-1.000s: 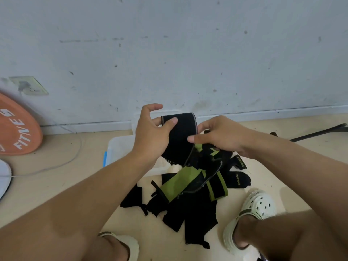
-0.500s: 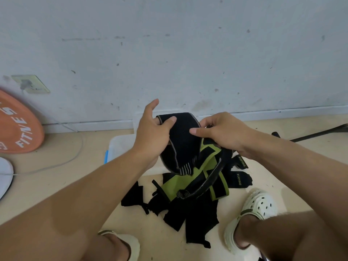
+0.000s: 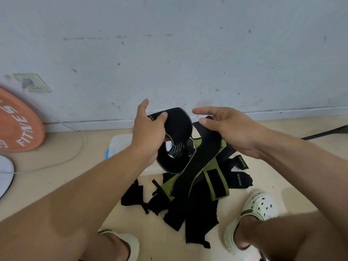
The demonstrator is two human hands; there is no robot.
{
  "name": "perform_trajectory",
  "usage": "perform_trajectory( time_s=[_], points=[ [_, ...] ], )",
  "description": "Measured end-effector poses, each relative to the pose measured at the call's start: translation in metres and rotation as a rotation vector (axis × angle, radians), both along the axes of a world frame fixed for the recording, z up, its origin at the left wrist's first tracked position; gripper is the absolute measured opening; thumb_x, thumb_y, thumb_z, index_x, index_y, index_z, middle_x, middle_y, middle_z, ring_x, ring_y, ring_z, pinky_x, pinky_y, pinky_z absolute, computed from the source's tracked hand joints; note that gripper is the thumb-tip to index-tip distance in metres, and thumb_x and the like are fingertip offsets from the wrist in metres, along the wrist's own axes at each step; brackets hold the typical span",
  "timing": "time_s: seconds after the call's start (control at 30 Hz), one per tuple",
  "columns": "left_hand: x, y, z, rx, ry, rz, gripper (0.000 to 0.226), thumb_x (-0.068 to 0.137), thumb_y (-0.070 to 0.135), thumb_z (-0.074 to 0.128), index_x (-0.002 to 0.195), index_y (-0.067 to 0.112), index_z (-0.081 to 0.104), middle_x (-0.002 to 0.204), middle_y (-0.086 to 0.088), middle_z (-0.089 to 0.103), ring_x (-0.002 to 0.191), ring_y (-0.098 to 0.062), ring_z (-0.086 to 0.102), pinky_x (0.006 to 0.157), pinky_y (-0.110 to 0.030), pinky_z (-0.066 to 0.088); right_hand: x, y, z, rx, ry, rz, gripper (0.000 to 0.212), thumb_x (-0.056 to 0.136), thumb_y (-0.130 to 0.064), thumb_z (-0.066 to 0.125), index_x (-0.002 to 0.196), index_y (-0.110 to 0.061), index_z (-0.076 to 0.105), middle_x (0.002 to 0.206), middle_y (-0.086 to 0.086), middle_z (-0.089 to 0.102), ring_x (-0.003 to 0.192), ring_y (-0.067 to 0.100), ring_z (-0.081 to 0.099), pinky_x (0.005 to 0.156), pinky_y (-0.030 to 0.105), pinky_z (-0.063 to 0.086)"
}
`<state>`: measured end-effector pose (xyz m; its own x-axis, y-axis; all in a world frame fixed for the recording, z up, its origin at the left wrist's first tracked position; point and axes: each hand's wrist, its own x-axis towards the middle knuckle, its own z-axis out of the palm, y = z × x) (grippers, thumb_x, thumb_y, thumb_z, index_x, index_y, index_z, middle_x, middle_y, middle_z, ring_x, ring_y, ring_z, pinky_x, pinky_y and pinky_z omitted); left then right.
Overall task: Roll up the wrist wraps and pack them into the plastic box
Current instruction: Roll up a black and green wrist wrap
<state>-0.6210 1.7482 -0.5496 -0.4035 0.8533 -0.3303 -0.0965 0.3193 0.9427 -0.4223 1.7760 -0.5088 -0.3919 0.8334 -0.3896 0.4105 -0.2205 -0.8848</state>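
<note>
Holding a partly rolled black wrist wrap [image 3: 177, 127] above the floor [image 3: 56, 178], the left hand [image 3: 148, 132] grips the roll with the thumb pressed on its upper outer face and the remaining fingers curled behind it; the index finger points upward, clear of the fabric. The right hand [image 3: 229, 127] sits just to the right of the roll, thumb and index finger extended and slightly parted. Its palm side rests on the loose black tail [image 3: 199, 164] of the same wrap, which runs diagonally down from beneath this hand to the pile below; whether the lower fingers close on the tail cannot be determined. One plastic box [image 3: 120, 142], translucent white with a blue latch on its left side, stands on the floor directly beneath and behind the left hand, largely hidden by the forearm and the roll. One pile of unrolled wraps [image 3: 188, 210], black and green-black, lies on the floor below both hands, between two white clogs [image 3: 258, 206]; the individual wraps overlap, so their exact count cannot be determined. One orange weight plate [image 3: 18, 123] leans against the wall [image 3: 169, 53] at the far left, and a grey cable [image 3: 66, 157] runs across the floor beside it.
</note>
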Motion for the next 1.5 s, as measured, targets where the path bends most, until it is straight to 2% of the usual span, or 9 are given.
perform_trajectory(
  time_s=[0.27,0.4,0.5,0.63,0.93,1.07,1.17,1.33,1.5],
  points=[
    [0.005,-0.005,0.005,-0.015,0.071,-0.101,0.058,0.104,0.031,0.060,0.154,0.042,0.034,0.122,-0.021,0.063,0.104,-0.031,0.072,0.096,-0.052,0.059,-0.005,-0.002,-0.017,-0.070,-0.022,-0.024,0.032,0.085,-0.042,0.080,0.114,-0.031,0.075,0.122,0.006,0.074,0.117,0.022,0.069,0.113,0.043,0.046],
    [0.009,-0.009,0.010,-0.017,0.028,-0.247,0.079,0.097,0.033,0.071,0.159,0.044,0.023,0.130,-0.005,0.065,0.106,-0.018,0.073,0.098,-0.041,0.058,-0.005,0.001,-0.014,-0.071,0.053,-0.122,0.020,0.097,-0.027,0.072,0.115,-0.020,0.072,0.100,0.005,0.079,0.093,0.019,0.077,0.081,0.027,0.059],
    [0.012,-0.013,0.010,0.019,0.018,-0.354,0.099,0.095,0.009,0.072,0.163,0.044,0.009,0.120,-0.003,0.074,0.103,-0.016,0.075,0.096,-0.038,0.058,-0.005,-0.001,-0.008,-0.069,0.085,-0.128,0.016,0.099,-0.024,0.068,0.113,-0.016,0.072,0.092,0.005,0.080,0.079,0.015,0.077,0.063,0.020,0.056],
    [0.013,-0.013,0.012,0.073,0.070,-0.316,0.103,0.095,-0.005,0.066,0.163,0.045,0.006,0.111,-0.006,0.076,0.100,-0.017,0.076,0.091,-0.040,0.061,-0.004,-0.002,-0.004,-0.055,0.036,-0.107,0.013,0.099,-0.024,0.069,0.107,-0.016,0.075,0.093,0.004,0.080,0.079,0.014,0.077,0.064,0.020,0.057],
    [0.016,-0.014,0.013,0.043,-0.021,-0.310,0.096,0.099,0.009,0.068,0.165,0.039,0.005,0.100,0.001,0.079,0.091,-0.012,0.077,0.078,-0.031,0.062,-0.006,-0.004,-0.008,-0.033,0.064,-0.223,0.014,0.097,-0.028,0.071,0.091,-0.015,0.076,0.083,0.001,0.078,0.072,0.011,0.073,0.070,0.023,0.054],
    [0.014,-0.011,0.009,0.068,0.021,-0.224,0.089,0.101,0.004,0.063,0.164,0.037,0.010,0.103,0.001,0.079,0.097,-0.015,0.077,0.096,-0.045,0.059,-0.005,-0.003,-0.004,-0.055,0.089,-0.195,0.015,0.099,-0.023,0.068,0.111,-0.017,0.075,0.095,0.001,0.079,0.074,0.003,0.074,0.057,0.009,0.050],
    [0.011,-0.008,0.006,0.062,0.028,-0.117,0.085,0.101,0.002,0.061,0.164,0.036,0.015,0.106,-0.001,0.077,0.097,-0.016,0.076,0.098,-0.047,0.058,-0.002,-0.001,-0.005,-0.018,-0.001,-0.109,0.024,0.098,-0.028,0.070,0.122,-0.029,0.070,0.109,0.001,0.078,0.101,0.008,0.072,0.080,0.018,0.050],
    [0.007,-0.006,0.003,0.014,0.098,-0.109,0.080,0.100,0.010,0.066,0.160,0.040,0.022,0.115,-0.002,0.073,0.106,-0.019,0.072,0.103,-0.047,0.054,-0.006,-0.012,0.000,0.047,0.015,-0.018,0.003,0.093,-0.024,0.075,0.092,-0.023,0.073,0.087,0.008,0.075,0.076,0.014,0.060,0.071,0.026,0.046],
    [0.013,-0.009,0.008,0.018,0.056,-0.182,0.078,0.101,0.009,0.065,0.161,0.038,0.024,0.115,-0.004,0.070,0.089,-0.009,0.075,0.074,-0.025,0.060,-0.008,-0.017,0.001,0.371,-0.102,0.048,0.007,0.086,-0.028,0.083,0.081,-0.028,0.078,0.077,0.009,0.071,0.065,0.018,0.059,0.065,0.015,0.046]
  ],
)
